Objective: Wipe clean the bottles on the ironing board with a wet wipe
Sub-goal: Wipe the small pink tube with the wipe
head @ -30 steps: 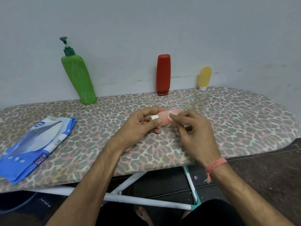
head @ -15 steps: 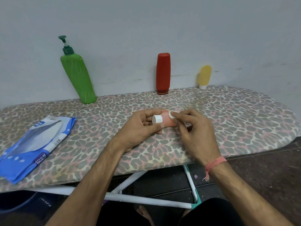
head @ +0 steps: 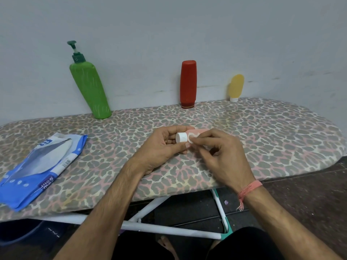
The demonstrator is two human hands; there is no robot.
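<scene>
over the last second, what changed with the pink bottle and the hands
The left hand has turned the pink bottle, so its white cap now shows more fully. The right hand kept rubbing the wet wipe on it near the cap. The green pump bottle, red bottle, yellow bottle and wipes packet stayed put.

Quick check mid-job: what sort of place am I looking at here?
Probably a room in a home, used as a makeshift work spot. A fabric-covered ironing board stands against a plain painted wall, with a green pump bottle and a pack of wet wipes on it.
</scene>
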